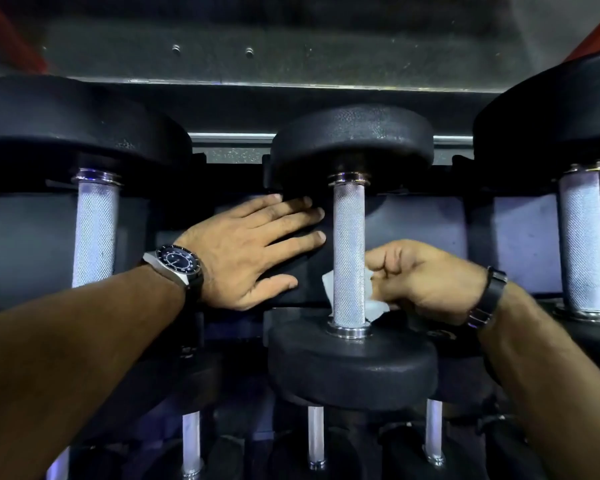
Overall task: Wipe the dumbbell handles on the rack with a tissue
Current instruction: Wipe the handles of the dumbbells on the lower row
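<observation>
While wiping low on handle: right hand [426,280] pinches tissue [374,304] behind middle dumbbell handle [349,251].
Left hand [253,252]: flat, fingers straight, bracing on rack [302,261].
Risk: knurling may shred tissue.

The handle [349,251] hides the middle of the tissue [374,306] in my right hand [426,278]. Left of it, a dumbbell [84,140] is cropped by the frame edge.

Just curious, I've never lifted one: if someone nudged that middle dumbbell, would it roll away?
Probably not. The middle dumbbell looks heavy for its size, with thick black heads. Those heads are round, so it could roll on a flat floor. Its knurled handle should give a firm grip.
</observation>
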`<action>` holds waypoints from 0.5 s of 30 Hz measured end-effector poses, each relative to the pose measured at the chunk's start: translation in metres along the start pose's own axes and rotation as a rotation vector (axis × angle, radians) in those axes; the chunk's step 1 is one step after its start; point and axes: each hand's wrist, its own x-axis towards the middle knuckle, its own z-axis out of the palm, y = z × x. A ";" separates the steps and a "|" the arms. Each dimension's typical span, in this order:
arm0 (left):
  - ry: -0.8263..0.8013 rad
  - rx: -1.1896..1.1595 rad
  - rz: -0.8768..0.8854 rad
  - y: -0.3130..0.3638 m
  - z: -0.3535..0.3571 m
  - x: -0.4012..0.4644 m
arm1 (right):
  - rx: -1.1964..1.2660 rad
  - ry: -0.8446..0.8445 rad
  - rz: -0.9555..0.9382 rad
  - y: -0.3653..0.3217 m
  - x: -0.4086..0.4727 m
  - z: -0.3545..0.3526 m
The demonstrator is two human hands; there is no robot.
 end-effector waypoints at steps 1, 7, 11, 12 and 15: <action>0.003 0.002 -0.001 0.000 0.000 0.000 | 0.042 0.037 -0.026 -0.002 0.001 -0.002; 0.026 0.016 0.007 0.001 0.000 0.001 | 0.401 0.265 -0.226 -0.019 0.018 0.011; 0.037 0.012 0.013 0.000 0.001 0.001 | 0.329 0.201 -0.174 -0.022 0.015 0.011; 0.034 0.007 0.015 0.000 0.001 0.001 | 0.282 0.145 -0.127 -0.017 0.011 0.012; 0.019 -0.006 0.012 0.000 0.000 0.000 | 0.125 0.070 0.007 -0.004 -0.006 0.019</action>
